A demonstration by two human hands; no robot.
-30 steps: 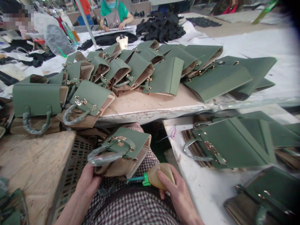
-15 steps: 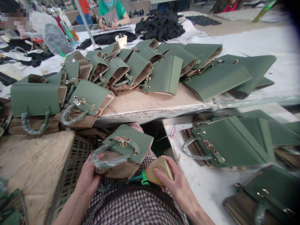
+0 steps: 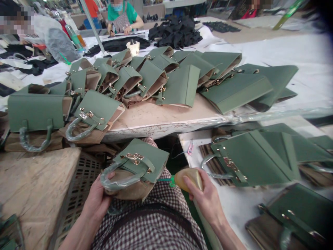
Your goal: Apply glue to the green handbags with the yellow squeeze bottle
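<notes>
A green handbag point(image 3: 153, 154) with gold clasp hardware and a plastic-wrapped handle rests over my lap, its brown lining side toward me. My left hand point(image 3: 97, 194) grips its left side near the handle, the fingers partly hidden behind it. In my right hand point(image 3: 205, 191) is a squeeze bottle point(image 3: 187, 179) of yellowish liquid, held on its side. Its green nozzle points left, and the thin tip lies at the bag's right edge; whether it touches cannot be made out.
Several green handbags point(image 3: 182, 83) stand crowded on the worktable ahead. More bags point(image 3: 255, 158) lie on the white table point(image 3: 223, 205) to my right. A plastic crate point(image 3: 80, 187) and a brown board point(image 3: 33, 187) are at my left. A co-worker point(image 3: 125, 17) sits across the table.
My right hand has moved the bottle right and slightly up, bringing the nozzle from under the bag's lower edge to its right edge. The bag in my left hand has barely shifted.
</notes>
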